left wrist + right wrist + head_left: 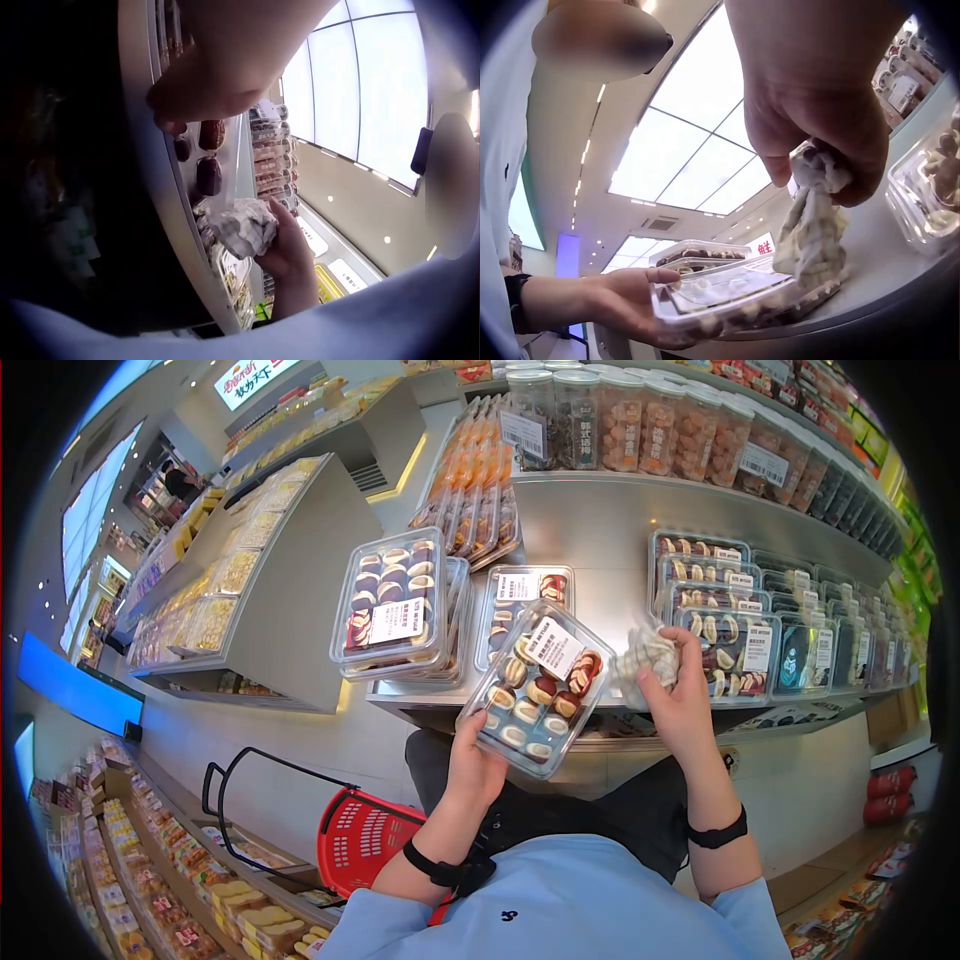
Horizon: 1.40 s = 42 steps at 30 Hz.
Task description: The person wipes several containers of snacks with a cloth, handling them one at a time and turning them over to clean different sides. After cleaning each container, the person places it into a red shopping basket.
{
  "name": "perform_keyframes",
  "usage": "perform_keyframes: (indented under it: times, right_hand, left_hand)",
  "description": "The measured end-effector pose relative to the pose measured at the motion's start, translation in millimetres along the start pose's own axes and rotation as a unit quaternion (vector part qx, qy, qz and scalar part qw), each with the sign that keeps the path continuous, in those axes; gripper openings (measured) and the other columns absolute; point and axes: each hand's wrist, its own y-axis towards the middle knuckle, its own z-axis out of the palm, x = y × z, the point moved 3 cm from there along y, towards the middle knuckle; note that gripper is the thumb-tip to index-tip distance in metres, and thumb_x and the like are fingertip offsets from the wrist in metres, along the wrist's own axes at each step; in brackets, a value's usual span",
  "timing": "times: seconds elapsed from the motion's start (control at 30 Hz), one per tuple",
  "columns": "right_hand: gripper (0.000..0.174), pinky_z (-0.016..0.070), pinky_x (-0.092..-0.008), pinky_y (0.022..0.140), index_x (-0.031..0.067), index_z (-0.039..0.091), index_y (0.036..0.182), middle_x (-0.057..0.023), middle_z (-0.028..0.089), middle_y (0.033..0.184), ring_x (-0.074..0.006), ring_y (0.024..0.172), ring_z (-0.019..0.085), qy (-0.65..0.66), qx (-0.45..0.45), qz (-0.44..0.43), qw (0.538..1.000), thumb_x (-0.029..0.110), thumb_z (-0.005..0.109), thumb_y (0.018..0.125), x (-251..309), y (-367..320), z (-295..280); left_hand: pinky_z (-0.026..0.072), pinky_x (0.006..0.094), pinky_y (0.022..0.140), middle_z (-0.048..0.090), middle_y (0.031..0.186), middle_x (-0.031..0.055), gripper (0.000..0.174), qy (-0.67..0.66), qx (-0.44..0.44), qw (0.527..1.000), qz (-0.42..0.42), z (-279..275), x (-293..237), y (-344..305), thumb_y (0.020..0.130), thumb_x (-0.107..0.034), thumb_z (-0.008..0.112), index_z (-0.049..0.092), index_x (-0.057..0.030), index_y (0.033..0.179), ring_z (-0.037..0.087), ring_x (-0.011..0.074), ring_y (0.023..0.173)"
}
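My left hand (pixel 474 765) grips the lower left edge of a clear plastic box (pixel 530 705), tilted over the counter's front edge. Through its lid show dark red dates with pale filling, and a white label (pixel 556 648) sits near the top. Just right of the box, my right hand (pixel 688 705) pinches a crumpled whitish cloth (pixel 643 662). In the right wrist view the cloth (pixel 810 236) hangs from the fingers against the far end of the box (pixel 727 300). The left wrist view shows the cloth (pixel 244 227) bunched close to the box.
Similar boxes lie stacked on the counter's left (pixel 395 605), with another box (pixel 520 585) beside them. Rows of boxes (pixel 740 625) stand at right. Tall jars (pixel 640 425) line the back. A red basket (pixel 365 840) stands on the floor at left.
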Motion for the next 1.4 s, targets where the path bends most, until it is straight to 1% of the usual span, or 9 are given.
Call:
perform_keyframes:
  times: [0.13, 0.23, 0.37, 0.6, 0.7, 0.9, 1.17, 1.27, 1.4]
  right_hand:
    - [0.045, 0.05, -0.0415, 0.093, 0.0021, 0.051, 0.125, -0.0203, 0.064, 0.111, -0.0357, 0.105, 0.063, -0.124, -0.041, -0.089, 0.987, 0.004, 0.069, 0.084, 12, 15, 32]
    - [0.034, 0.0486, -0.0427, 0.094, 0.0015, 0.06, 0.114, -0.016, 0.064, 0.112, -0.0355, 0.108, 0.06, -0.237, 0.066, -0.235, 0.941, 0.004, 0.07, 0.082, 12, 18, 62]
    - [0.031, 0.0486, -0.0422, 0.095, 0.0018, 0.067, 0.108, -0.0136, 0.063, 0.111, -0.0346, 0.106, 0.058, -0.195, 0.089, -0.223, 0.951, 0.007, 0.072, 0.078, 12, 3, 95]
    - [0.031, 0.0477, -0.0425, 0.096, 0.0017, 0.067, 0.113, -0.0114, 0.063, 0.114, -0.0303, 0.109, 0.059, -0.188, 0.206, -0.34, 0.898, 0.01, 0.067, 0.083, 37, -47, 145]
    - [0.031, 0.0469, -0.0415, 0.097, 0.0034, 0.067, 0.113, -0.0099, 0.064, 0.114, -0.0287, 0.11, 0.059, -0.205, 0.221, -0.328, 0.895, 0.012, 0.067, 0.084, 35, -32, 129]
    - [0.026, 0.0467, -0.0414, 0.09, 0.0034, 0.07, 0.107, -0.0067, 0.064, 0.109, -0.0275, 0.105, 0.058, -0.358, 0.103, -0.224, 0.9, 0.008, 0.061, 0.083, -3, 25, 75]
    - [0.025, 0.0474, -0.0418, 0.09, 0.0039, 0.067, 0.105, -0.0087, 0.061, 0.108, -0.0306, 0.106, 0.057, -0.186, 0.184, -0.283, 0.923, 0.004, 0.065, 0.081, 34, -37, 132]
    - [0.024, 0.047, -0.042, 0.091, 0.0055, 0.067, 0.106, -0.0073, 0.062, 0.11, -0.0294, 0.108, 0.058, -0.223, 0.192, -0.304, 0.906, 0.005, 0.064, 0.082, 23, -19, 117]
    - [0.029, 0.0475, -0.0432, 0.09, 0.0067, 0.069, 0.107, -0.0091, 0.062, 0.108, -0.0309, 0.105, 0.058, -0.339, 0.107, -0.207, 0.912, 0.0, 0.063, 0.078, -17, 22, 74]
  left_hand:
    - [0.0411, 0.048, 0.112, 0.05, 0.145, 0.0163, 0.048, 0.013, 0.005, 0.999, 0.031, 9, -4, -7, 0.108, -0.036, 0.04, 0.043, -0.0042, 0.143, 0.051, 0.0305, 0.134]
    - [0.0439, 0.0483, 0.11, 0.05, 0.144, 0.0169, 0.046, 0.05, 0.009, 0.998, 0.029, 18, -4, -14, 0.11, -0.037, 0.035, 0.042, -0.0054, 0.143, 0.052, 0.0305, 0.132]
    - [0.0477, 0.0462, 0.106, 0.053, 0.138, 0.0165, 0.045, 0.086, -0.003, 0.995, 0.054, 15, -5, -14, 0.111, -0.037, 0.033, 0.043, -0.0042, 0.14, 0.056, 0.0299, 0.126]
    - [0.0455, 0.0416, 0.107, 0.053, 0.137, 0.013, 0.05, 0.033, -0.049, 0.998, 0.02, 1, 2, -6, 0.111, -0.044, 0.027, 0.045, -0.0068, 0.139, 0.055, 0.024, 0.127]
    - [0.0472, 0.0438, 0.105, 0.054, 0.136, 0.0163, 0.053, 0.041, -0.058, 0.997, 0.027, -1, 4, -5, 0.111, -0.045, 0.024, 0.045, -0.0036, 0.138, 0.056, 0.0281, 0.125]
    - [0.05, 0.0471, 0.103, 0.055, 0.134, 0.0217, 0.052, 0.11, -0.055, 0.991, 0.057, 4, -5, -9, 0.111, -0.04, 0.025, 0.044, 0.0025, 0.135, 0.059, 0.0316, 0.122]
    - [0.0527, 0.046, 0.099, 0.057, 0.128, 0.0189, 0.049, 0.116, -0.067, 0.991, 0.02, 5, 3, 4, 0.112, -0.037, 0.027, 0.047, 0.0011, 0.134, 0.062, 0.0292, 0.116]
    - [0.0529, 0.0423, 0.098, 0.058, 0.124, 0.0181, 0.044, 0.088, -0.058, 0.994, 0.036, 8, -3, -3, 0.112, -0.034, 0.03, 0.047, 0.0025, 0.132, 0.063, 0.0264, 0.113]
    - [0.0536, 0.0413, 0.098, 0.058, 0.124, 0.0189, 0.043, 0.104, -0.051, 0.991, 0.062, 1, -5, -5, 0.111, -0.032, 0.033, 0.047, 0.0043, 0.13, 0.063, 0.0262, 0.113]
